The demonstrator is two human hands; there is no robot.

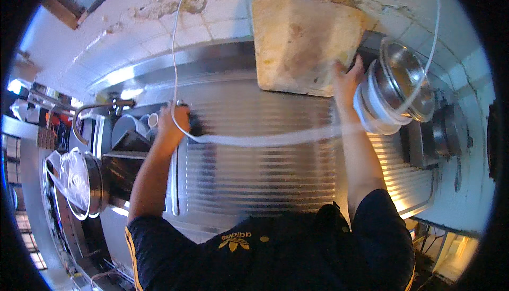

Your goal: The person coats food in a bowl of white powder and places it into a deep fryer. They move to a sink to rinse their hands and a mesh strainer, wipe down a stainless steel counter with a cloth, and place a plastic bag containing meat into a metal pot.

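Observation:
A worn, stained cutting board (306, 44) leans upright against the tiled wall at the back of a ribbed stainless steel drainboard (258, 171). My right hand (350, 78) is at its lower right edge, with the thumb over the board's face and the fingers beyond the edge. Whether it grips the board is unclear. Beside that hand, a tilted stack of white bowls (372, 100) carries metal bowls (405, 80). My left hand (175, 122) is at the sink side of the drainboard, near a white cup (153, 120). A dark patch lies beside its fingers, and its grasp is hidden.
A curved faucet (79, 118) rises at the left over the sink, where a grey container (127, 128) stands. Farther left is a metal pot (95, 183) with clear plastic (77, 171) on it. Metal pans (445, 132) stand far right. A white cable (270, 140) loops across the view.

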